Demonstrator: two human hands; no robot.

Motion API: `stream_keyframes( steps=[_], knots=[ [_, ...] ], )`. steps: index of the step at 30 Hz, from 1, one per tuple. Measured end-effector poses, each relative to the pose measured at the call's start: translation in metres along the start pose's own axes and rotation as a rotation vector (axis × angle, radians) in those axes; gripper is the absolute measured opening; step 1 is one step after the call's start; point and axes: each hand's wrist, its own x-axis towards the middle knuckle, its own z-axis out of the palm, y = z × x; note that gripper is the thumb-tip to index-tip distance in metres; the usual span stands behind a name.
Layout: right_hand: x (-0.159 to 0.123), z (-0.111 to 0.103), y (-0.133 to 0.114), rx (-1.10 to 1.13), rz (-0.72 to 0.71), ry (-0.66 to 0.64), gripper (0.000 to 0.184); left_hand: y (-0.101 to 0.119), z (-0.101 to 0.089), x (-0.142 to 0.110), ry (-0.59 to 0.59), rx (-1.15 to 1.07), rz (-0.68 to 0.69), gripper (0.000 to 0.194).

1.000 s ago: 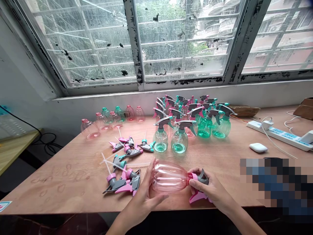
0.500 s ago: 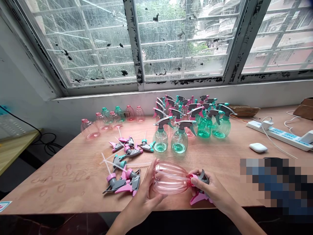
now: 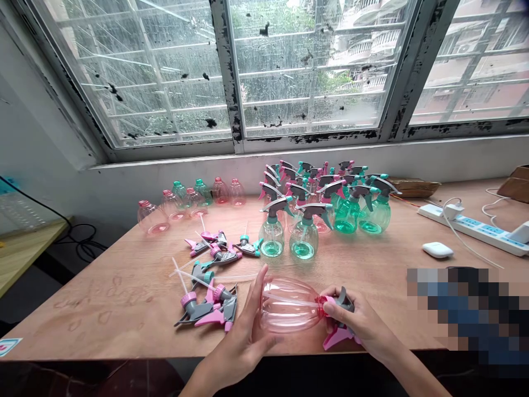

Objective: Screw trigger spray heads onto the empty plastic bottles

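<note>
You hold a clear pink plastic bottle (image 3: 289, 317) on its side, above the brown wooden desk (image 3: 124, 298). Your left hand (image 3: 233, 347) has its fingers and thumb spread around the bottom of the bottle. Your right hand (image 3: 367, 325) has its fingers closed on the pink and grey plastic spray head (image 3: 344, 300) at the bottle's neck. The thin white straw (image 3: 291, 301) is inside the bottle.

To the left of the bottle is a messy pile of loose pink, green and grey spray heads (image 3: 200, 312). Behind the bottle, two clear green bottles with spray heads (image 3: 271, 242) stand in front of a big bunch. Far back to its left are some pink and green bottles with no tops (image 3: 152, 220).

I think the pink ring could go on crooked if the spray head tips while it turns. Then it might get stuck or leak. The bottle looks smooth, so it could spin or slide if your left hand holds too softly. A hard squeeze could bend its thin side. One loose straw points at your left hand, so a bump there could push the pile.
</note>
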Motion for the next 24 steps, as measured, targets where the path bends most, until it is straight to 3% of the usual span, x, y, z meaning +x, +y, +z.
stream_keyframes(
  steps=[3,7,12,18,24],
  knots=[
    [-0.0004,0.0002,0.0003,0.01,-0.005,-0.008,0.037,0.0009,0.001,-0.0006,-0.014,-0.046,0.003,0.114],
    [-0.0004,0.0018,-0.0027,0.003,-0.006,-0.011,0.037,0.0031,0.0028,0.0007,0.053,-0.114,-0.044,0.099],
    [-0.0007,0.0025,-0.0047,0.037,-0.005,0.001,0.038,-0.0004,0.0029,0.0014,0.066,-0.043,0.013,0.077],
    [0.0001,0.0036,-0.0036,0.035,-0.028,0.009,0.036,0.0024,0.0039,0.0016,0.065,-0.123,-0.042,0.108],
    [-0.0027,0.0048,-0.0045,-0.028,-0.036,0.065,0.038,0.001,0.0041,0.004,0.144,-0.161,-0.087,0.09]
  ],
)
